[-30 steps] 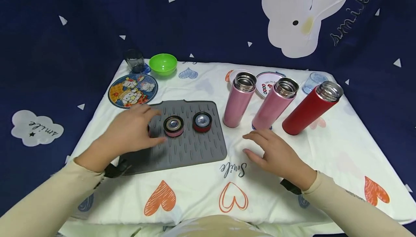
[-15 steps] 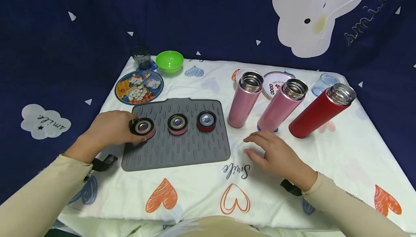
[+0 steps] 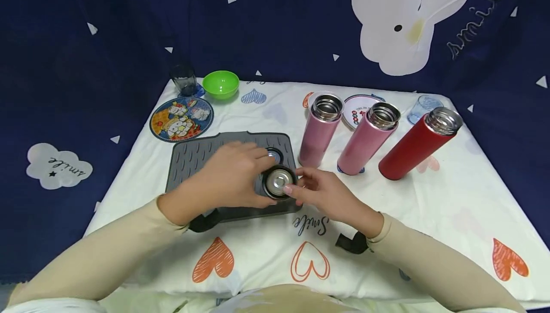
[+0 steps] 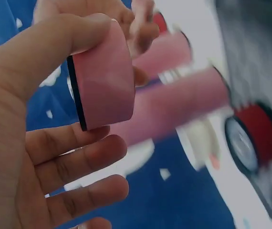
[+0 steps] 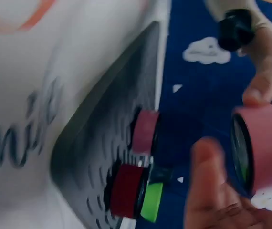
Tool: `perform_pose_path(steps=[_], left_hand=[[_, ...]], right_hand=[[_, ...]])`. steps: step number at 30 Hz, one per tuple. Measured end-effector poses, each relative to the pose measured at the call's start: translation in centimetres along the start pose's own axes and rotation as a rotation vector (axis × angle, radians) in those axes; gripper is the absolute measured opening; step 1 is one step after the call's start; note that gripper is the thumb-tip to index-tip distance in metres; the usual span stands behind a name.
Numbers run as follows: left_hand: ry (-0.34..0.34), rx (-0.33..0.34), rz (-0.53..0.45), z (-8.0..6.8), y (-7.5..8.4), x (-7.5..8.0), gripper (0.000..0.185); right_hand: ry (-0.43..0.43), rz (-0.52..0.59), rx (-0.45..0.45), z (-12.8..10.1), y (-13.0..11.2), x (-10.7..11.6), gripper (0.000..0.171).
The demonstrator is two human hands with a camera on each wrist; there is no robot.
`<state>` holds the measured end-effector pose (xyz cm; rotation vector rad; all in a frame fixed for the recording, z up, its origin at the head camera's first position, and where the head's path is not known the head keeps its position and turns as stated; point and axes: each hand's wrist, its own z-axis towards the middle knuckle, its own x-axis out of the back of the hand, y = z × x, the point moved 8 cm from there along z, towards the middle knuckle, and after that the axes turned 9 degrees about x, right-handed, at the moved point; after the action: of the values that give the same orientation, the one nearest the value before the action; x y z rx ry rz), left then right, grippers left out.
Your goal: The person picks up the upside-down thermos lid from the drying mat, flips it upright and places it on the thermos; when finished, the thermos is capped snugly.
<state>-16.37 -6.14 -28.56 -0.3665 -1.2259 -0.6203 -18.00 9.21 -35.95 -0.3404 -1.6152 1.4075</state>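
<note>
- Pink lid (image 3: 279,183), in the head view, sits lifted over the near right corner of the grey mat (image 3: 193,153), silver inside facing up, between both hands; the left hand (image 3: 227,177) curls round its left side, the right hand (image 3: 320,193) touches its right edge with its fingertips.
- Left wrist view: thumb and fingers pinch the pink lid (image 4: 102,81); pink flasks (image 4: 174,107) lie blurred behind.
- Right wrist view: the pink lid (image 5: 260,148) is held above the mat (image 5: 102,143), where a red lid (image 5: 126,191) stands.
</note>
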Motion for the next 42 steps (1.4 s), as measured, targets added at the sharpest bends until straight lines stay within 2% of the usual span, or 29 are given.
perform_pose_path(steps=[2,4,6,9,11,13,14,16,19,21,23,25,27,28,30,32,35,39,42], left_hand=[[-0.025,-0.005,-0.022,1.3,1.2,-0.5,0.069],[-0.097,0.079,-0.118,2.0,1.2,-1.4,0.077],[-0.186,0.209,-0.300,2.2,0.5,-2.3,0.086],[-0.233,0.393,-0.630,2.1,-0.3,-3.6,0.080],[-0.208,0.443,-0.801,2.3,-0.3,-4.0,0.069],[-0.143,0.443,-0.904,2.7,-0.1,-3.8,0.060],[-0.103,0.437,-0.931,3.0,-0.1,-3.5,0.061],[-0.024,0.395,-0.962,4.0,-0.2,-2.3,0.065],[0.132,0.295,-0.936,6.7,-0.7,0.3,0.070],[0.206,0.254,-0.892,9.0,-1.2,1.7,0.072],[0.239,0.263,-0.838,11.3,-1.8,2.2,0.074],[0.222,0.295,-0.801,13.2,-2.4,1.8,0.076],[0.182,0.327,-0.769,14.5,-2.8,0.8,0.078],[0.166,0.335,-0.761,14.9,-2.9,0.3,0.079],[0.150,0.322,-0.747,15.3,-3.0,-0.5,0.078],[0.147,0.309,-0.748,15.3,-3.1,-1.0,0.077],[0.146,0.294,-0.792,15.2,-3.5,-1.5,0.076],[0.132,0.258,-0.890,15.4,-3.8,-1.7,0.077],[0.122,0.225,-0.933,15.5,-3.9,-1.8,0.075]], right_hand=[[0.036,0.087,-0.063,0.1,0.2,0.1,0.034],[0.098,0.063,-0.011,0.0,-0.1,0.9,0.027],[0.161,-0.045,0.171,-0.2,-1.4,1.9,0.027],[0.266,-0.383,0.549,-1.1,-4.5,2.8,0.029],[0.340,-0.564,0.769,-1.9,-6.3,2.9,0.028],[0.407,-0.636,0.863,-2.3,-6.9,3.1,0.029],[0.446,-0.630,0.859,-2.4,-6.9,3.4,0.034],[0.512,-0.541,0.760,-2.2,-6.0,4.3,0.050],[0.599,-0.314,0.453,-1.4,-2.8,5.4,0.085],[0.623,-0.174,0.235,-0.4,-0.2,5.5,0.101],[0.636,-0.070,0.056,0.7,2.2,5.4,0.108],[0.649,0.026,-0.035,2.0,3.9,5.4,0.110],[0.683,0.123,-0.073,3.1,5.1,5.5,0.106],[0.700,0.167,-0.064,3.5,5.4,5.6,0.102],[0.725,0.245,-0.009,4.2,5.1,5.6,0.093],[0.737,0.274,0.037,4.6,4.4,5.6,0.085],[0.733,0.239,0.070,4.8,3.2,5.7,0.073],[0.751,0.117,0.046,4.8,2.8,6.2,0.064],[0.762,0.072,0.046,5.1,4.4,6.3,0.064]])
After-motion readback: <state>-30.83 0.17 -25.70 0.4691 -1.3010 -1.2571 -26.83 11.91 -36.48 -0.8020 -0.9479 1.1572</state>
